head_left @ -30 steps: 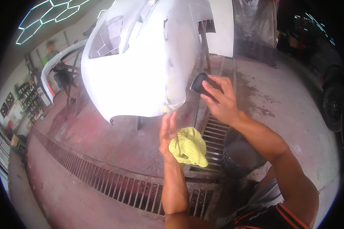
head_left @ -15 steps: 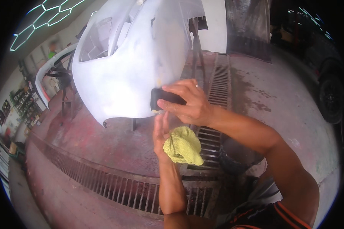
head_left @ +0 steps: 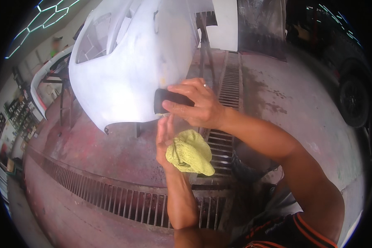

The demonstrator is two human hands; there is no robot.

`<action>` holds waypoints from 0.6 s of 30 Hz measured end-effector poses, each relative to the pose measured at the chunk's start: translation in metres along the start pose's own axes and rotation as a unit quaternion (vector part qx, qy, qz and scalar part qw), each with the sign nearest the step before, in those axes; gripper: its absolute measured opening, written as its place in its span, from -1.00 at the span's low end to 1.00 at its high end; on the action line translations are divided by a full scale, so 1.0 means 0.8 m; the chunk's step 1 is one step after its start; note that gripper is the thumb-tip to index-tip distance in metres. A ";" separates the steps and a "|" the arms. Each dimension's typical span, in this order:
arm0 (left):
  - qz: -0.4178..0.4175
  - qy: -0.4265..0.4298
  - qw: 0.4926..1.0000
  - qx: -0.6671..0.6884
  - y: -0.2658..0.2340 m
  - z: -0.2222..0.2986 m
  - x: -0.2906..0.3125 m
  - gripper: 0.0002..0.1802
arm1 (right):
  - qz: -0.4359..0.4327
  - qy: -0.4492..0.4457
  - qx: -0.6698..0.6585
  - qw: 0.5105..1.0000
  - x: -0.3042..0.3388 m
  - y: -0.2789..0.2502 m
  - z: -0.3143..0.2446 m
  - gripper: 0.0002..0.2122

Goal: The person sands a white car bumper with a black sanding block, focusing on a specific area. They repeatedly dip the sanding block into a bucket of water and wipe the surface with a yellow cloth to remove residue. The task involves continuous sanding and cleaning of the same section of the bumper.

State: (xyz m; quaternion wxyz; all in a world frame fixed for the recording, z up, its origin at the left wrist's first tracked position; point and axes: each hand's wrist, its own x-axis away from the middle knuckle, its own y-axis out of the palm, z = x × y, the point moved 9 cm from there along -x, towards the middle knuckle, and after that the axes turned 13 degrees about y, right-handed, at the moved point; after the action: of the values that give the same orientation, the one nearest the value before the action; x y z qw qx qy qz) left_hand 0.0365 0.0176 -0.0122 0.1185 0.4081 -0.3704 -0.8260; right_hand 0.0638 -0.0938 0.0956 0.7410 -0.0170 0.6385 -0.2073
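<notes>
A white, primer-coated car bumper (head_left: 124, 91) stands raised before me. My right hand (head_left: 204, 107) grips a black sanding block (head_left: 160, 99) between thumb and fingers. The block lies against the bumper's lower right corner, where a small yellowish patch shows. Just beneath it, my left hand (head_left: 164, 144) has its fingers pointing up to the bumper's lower edge, partly hidden by the block. A crumpled yellow-green cloth (head_left: 190, 153) is held in the left palm by the thumb and hangs over to the right.
Metal floor grating (head_left: 111, 196) crosses below and another run goes off behind my right hand. A dark bucket (head_left: 250, 163) sits under my right forearm. Another bumper (head_left: 39, 89) rests on a stand at left; a dark vehicle's wheel (head_left: 354, 101) is far right.
The whole view has shifted slightly, so bumper and hands appear farther left and a little higher. Block and cloth stay in the same hands, with the block still at the bumper corner.
</notes>
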 end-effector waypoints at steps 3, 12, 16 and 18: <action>-0.033 0.010 0.999 0.012 0.008 -0.003 -0.004 -0.21 | -0.015 0.081 0.026 0.996 0.047 -0.042 0.059 -0.37; -0.020 0.001 1.000 0.002 -0.007 -0.004 -0.004 -0.17 | 0.016 0.066 -0.033 0.997 -0.014 -0.011 0.000 -0.36; -0.019 0.001 0.998 0.062 -0.003 -0.008 -0.001 -0.17 | 0.012 0.021 -0.011 1.000 0.004 0.006 -0.008 -0.39; 0.001 -0.014 0.999 0.045 -0.016 -0.013 0.002 -0.16 | 0.001 -0.010 -0.002 1.000 0.021 -0.005 0.009 -0.41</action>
State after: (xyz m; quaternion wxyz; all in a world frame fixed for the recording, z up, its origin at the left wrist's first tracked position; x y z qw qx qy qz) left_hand 0.0448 0.0201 -0.0264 0.0958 0.4008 -0.4091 -0.8141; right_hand 0.0711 -0.1043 0.0824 0.7475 -0.0197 0.6315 -0.2050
